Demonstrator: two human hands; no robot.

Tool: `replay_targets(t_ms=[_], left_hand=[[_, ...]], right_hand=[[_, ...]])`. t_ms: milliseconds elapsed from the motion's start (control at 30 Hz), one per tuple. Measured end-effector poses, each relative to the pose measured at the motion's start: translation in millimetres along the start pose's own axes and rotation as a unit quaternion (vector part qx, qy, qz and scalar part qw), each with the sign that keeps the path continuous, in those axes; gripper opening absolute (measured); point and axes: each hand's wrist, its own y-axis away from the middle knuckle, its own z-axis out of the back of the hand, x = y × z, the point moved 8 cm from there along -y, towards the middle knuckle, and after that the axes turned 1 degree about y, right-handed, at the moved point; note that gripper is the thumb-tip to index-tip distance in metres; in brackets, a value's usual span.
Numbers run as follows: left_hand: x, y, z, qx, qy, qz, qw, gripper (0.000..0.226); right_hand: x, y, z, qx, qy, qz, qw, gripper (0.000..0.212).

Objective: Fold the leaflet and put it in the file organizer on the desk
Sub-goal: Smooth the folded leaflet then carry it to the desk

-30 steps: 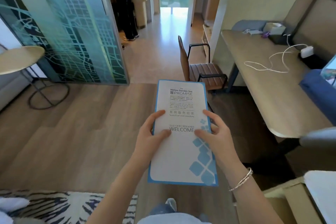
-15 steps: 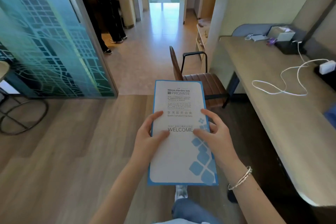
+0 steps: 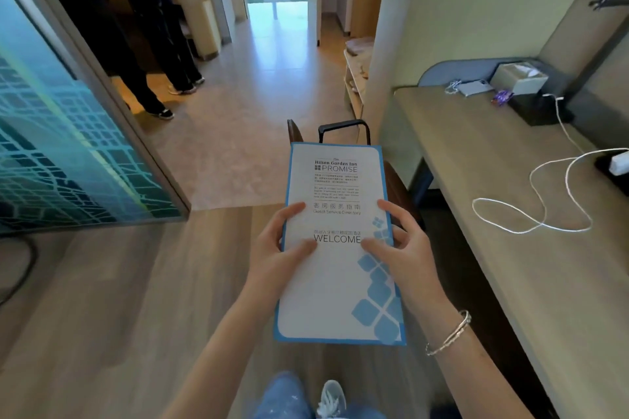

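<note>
The leaflet, white with a blue border and the word WELCOME on its cover, is folded shut and held upright in front of me over the wood floor. My left hand grips its left edge, thumb across the cover. On the right edge sits my right hand, thumb on the cover, a silver bracelet on the wrist. The long wooden desk runs along the right wall. At its far end stands a dark holder; I cannot tell if it is the file organizer.
A brown chair with black armrests stands just behind the leaflet, beside the desk. A white cable loops over the desk, with a tissue box at the far end. A glass partition is at left. Two people stand in the hallway.
I have walked forward toward the chair and desk, so both look closer and the round side table has left the view. Both hands keep the same hold on the leaflet.
</note>
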Motion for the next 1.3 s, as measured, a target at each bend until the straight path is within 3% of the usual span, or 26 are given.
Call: replay_targets(t_ms=[367, 633, 833, 1067, 1300], left_hand=[[-3, -97, -96, 0.234, -0.021, 0.037, 0.971, 0.051], [-2, -73, -214, 0.433, -0.027, 0.037, 0.9, 0.052], [12, -21, -286, 0.53, -0.053, 0.043, 0.846, 0.055], [21, 46, -329, 0.627, -0.078, 0.023, 0.775, 0.055], [40, 76, -333, 0.663, -0.09, 0.04, 0.742, 0.055]], right_hand=[[8, -19, 65, -0.242, -0.043, 0.034, 0.969, 0.059], [8, 55, 138, -0.437, -0.054, 0.071, 0.895, 0.061], [-4, 136, 172, -0.563, -0.048, 0.076, 0.822, 0.058], [-24, 212, 177, -0.645, -0.091, 0.071, 0.755, 0.057], [-44, 245, 169, -0.677, -0.112, 0.068, 0.724, 0.058]])
